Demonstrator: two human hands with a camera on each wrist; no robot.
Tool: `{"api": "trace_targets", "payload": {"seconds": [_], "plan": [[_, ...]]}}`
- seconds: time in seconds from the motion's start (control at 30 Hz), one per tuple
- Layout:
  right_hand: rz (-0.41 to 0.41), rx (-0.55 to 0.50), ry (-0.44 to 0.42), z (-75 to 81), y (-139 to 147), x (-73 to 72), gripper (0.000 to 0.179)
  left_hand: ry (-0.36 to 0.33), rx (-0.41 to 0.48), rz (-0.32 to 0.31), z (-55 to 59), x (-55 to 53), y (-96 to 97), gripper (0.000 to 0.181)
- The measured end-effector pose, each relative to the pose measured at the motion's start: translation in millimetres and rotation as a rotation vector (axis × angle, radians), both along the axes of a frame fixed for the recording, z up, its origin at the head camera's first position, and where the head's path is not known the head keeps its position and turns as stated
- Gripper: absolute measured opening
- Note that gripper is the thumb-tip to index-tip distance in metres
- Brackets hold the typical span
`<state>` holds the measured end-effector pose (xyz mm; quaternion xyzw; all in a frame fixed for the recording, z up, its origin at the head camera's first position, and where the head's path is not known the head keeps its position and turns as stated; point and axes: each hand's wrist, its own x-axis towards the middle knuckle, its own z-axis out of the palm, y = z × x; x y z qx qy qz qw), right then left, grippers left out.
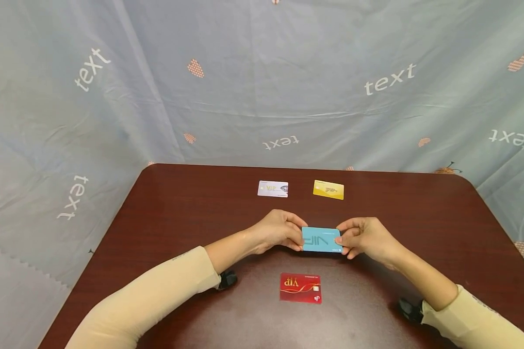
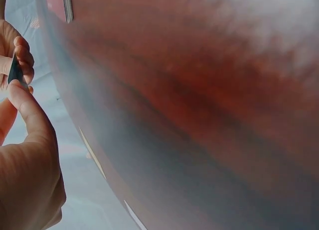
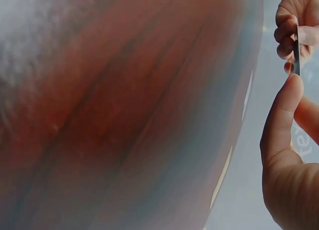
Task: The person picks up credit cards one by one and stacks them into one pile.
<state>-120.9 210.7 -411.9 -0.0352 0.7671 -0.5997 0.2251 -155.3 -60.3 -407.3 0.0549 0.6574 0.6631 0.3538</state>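
Blue card (image 1: 318, 238): my left hand (image 1: 278, 230) and right hand (image 1: 371, 238) pinch its short ends; long axis parallels the desk's far edge (image 1: 227, 167).

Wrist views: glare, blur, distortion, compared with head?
Head: soft glare on the table around the red card, blue card fairly crisp; left wrist: table blurred, washed out upper right, edge bowed, left hand clearer; right wrist: table blurred, washed out upper left, edge bowed, right hand clearer.

Cards (image 1: 301, 288) on reddish-brown table (image 1: 192, 203)
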Motion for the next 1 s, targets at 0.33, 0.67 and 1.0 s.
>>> {"api": "trace_targets", "payload": {"seconds": [0.33, 0.67, 1.0], "plan": [[0.005, 0.000, -0.007, -0.8, -6.3, 8.1, 0.047, -0.008, 0.008, 0.042, -3.0, 15.0, -4.4, 0.040], [0.038, -0.009, -0.017, -4.1, -11.9, 16.6, 0.048, 0.003, 0.000, 0.084, -3.7, 35.7, -12.0, 0.044], [0.066, -0.043, -0.023, -2.1, -19.9, 24.9, 0.045, -0.031, 0.002, 0.106, -0.3, 46.4, -22.0, 0.044]]}}
